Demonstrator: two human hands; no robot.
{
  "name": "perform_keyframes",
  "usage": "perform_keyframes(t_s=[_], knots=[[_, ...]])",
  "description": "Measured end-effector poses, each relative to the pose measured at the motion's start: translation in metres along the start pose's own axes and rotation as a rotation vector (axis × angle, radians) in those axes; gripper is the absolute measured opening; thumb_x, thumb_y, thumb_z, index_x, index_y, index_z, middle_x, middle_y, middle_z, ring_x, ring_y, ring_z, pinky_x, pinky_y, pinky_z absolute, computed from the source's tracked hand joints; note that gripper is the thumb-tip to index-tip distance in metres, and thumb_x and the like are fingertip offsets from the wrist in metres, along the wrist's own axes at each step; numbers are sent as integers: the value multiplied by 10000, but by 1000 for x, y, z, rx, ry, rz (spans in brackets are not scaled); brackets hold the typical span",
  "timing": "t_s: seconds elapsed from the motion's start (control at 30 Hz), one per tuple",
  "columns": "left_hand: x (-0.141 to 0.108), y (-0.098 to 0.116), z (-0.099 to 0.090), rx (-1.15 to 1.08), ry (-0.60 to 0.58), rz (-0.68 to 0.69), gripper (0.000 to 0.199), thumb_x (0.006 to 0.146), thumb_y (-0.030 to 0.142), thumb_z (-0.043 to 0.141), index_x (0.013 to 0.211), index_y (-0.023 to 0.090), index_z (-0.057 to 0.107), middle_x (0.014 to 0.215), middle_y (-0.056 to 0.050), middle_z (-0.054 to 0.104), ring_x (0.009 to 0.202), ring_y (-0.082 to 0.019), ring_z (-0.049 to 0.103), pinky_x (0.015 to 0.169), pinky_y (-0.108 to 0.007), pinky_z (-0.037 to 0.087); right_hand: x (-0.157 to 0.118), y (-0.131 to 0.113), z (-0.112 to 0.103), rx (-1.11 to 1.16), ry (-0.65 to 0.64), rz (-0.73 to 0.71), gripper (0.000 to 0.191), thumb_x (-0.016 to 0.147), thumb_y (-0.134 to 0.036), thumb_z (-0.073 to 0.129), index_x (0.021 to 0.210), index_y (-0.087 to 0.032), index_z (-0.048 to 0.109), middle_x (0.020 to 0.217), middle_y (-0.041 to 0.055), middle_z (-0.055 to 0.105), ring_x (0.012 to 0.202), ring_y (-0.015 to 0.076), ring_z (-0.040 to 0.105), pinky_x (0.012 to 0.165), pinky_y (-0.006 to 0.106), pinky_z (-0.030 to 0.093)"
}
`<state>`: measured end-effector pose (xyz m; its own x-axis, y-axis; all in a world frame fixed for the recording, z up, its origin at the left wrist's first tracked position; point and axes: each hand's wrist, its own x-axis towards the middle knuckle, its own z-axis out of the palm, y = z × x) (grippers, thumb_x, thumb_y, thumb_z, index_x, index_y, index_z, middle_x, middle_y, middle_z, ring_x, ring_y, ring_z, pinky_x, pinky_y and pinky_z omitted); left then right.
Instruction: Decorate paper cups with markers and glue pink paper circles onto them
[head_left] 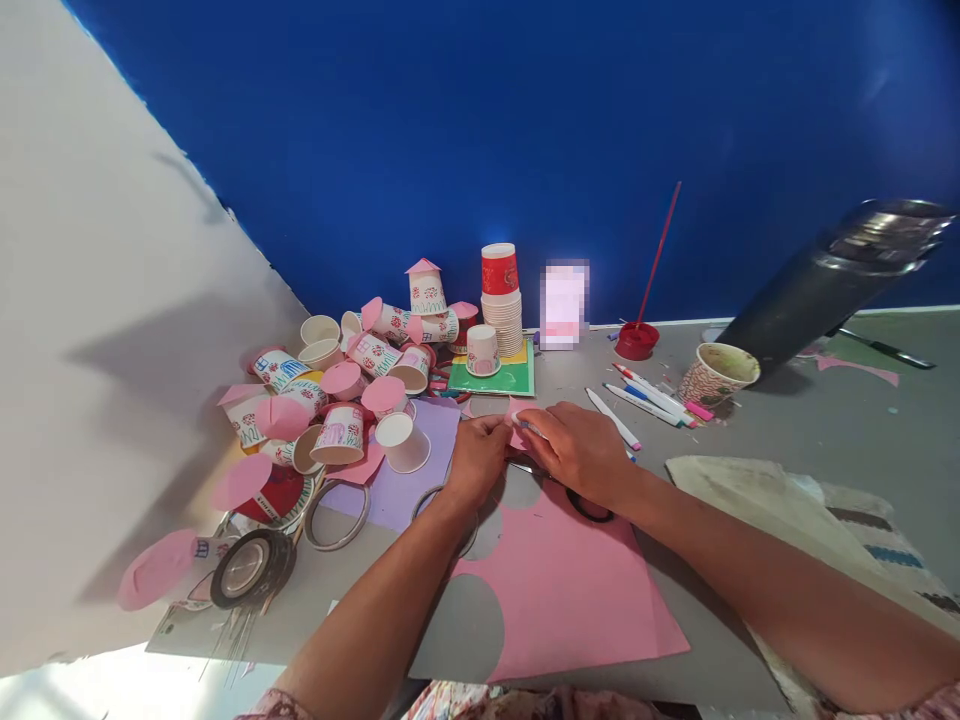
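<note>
Both hands meet over the far edge of a large pink paper sheet (570, 590) that has rounded pieces cut out of it. Between them is a small pink paper piece (517, 412). My left hand (480, 455) pinches its left side. My right hand (581, 450) is closed at its right side, fingers bent over it; a small greyish thing shows at those fingertips, too hidden to name. Under my right hand lies a dark ring (590, 506), partly covered. To the left, a purple paper sheet (431, 440) lies under a white paper cup (403, 443).
Decorated paper cups with pink paper tops (340, 433) crowd the left. Behind stands a cup stack (501, 310). Tape rolls (253, 568) lie front left. Markers (641, 400), a red pot with a stick (637, 341), a patterned cup (718, 375), a dark flask (806, 290) and a cloth (772, 500) are right.
</note>
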<state>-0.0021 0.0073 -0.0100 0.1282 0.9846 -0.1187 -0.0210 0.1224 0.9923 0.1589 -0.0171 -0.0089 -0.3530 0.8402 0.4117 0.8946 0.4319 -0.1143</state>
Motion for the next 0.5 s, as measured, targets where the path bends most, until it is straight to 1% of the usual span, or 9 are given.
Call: perform_keyframes(t_s=[0.1, 0.17, 0.23, 0.33, 0.4, 0.43, 0.5], knots=[[-2, -1, 5, -34, -19, -12, 252, 718, 313, 683, 537, 156, 607, 578, 14, 527, 588, -114, 509, 618, -258, 523, 1, 2, -2, -19, 3, 58, 278, 1066, -298, 476, 1173, -207, 716, 924, 81, 800, 831, 237, 693, 645, 329, 326], [-3, -3, 6, -47, -36, -19, 234, 718, 331, 682, 573, 154, 636, 629, -1, 570, 625, -130, 546, 653, -279, 545, 2, 4, -3, -15, 1, 90, 284, 1060, -301, 487, 1210, -203, 708, 965, 86, 811, 862, 249, 711, 647, 330, 341], [-2, -4, 6, -47, -50, -16, 185, 705, 311, 672, 610, 153, 669, 656, -9, 593, 632, -131, 544, 620, -259, 519, 2, 4, -4, 10, -9, 88, 291, 1060, -308, 486, 1226, -203, 701, 999, 88, 814, 890, 253, 721, 656, 327, 357], [-1, -5, 2, -26, -46, 6, 148, 680, 268, 662, 578, 162, 643, 588, 13, 528, 571, -103, 448, 519, -207, 393, 1, 2, -4, 47, -34, 44, 303, 1075, -333, 454, 1186, -212, 709, 992, 91, 810, 888, 246, 721, 665, 322, 369], [-1, -3, 1, -9, -36, 31, 178, 694, 267, 653, 550, 168, 620, 564, 20, 497, 562, -99, 400, 501, -201, 335, 1, 0, -3, 59, -45, 25, 319, 1084, -344, 431, 1153, -218, 715, 961, 88, 806, 870, 240, 718, 663, 320, 369], [-1, -2, 0, -3, -34, 44, 189, 709, 275, 646, 554, 168, 627, 573, 16, 508, 575, -103, 404, 511, -204, 337, 1, -1, -3, 63, -48, 19, 324, 1086, -347, 426, 1147, -218, 716, 952, 86, 805, 868, 239, 718, 663, 320, 370], [-2, 0, 1, 6, -36, 71, 190, 742, 283, 629, 598, 166, 670, 619, 4, 562, 628, -120, 451, 561, -213, 380, 1, -2, -2, 67, -49, 21, 325, 1084, -347, 428, 1157, -215, 716, 960, 85, 808, 876, 240, 723, 666, 321, 375]])
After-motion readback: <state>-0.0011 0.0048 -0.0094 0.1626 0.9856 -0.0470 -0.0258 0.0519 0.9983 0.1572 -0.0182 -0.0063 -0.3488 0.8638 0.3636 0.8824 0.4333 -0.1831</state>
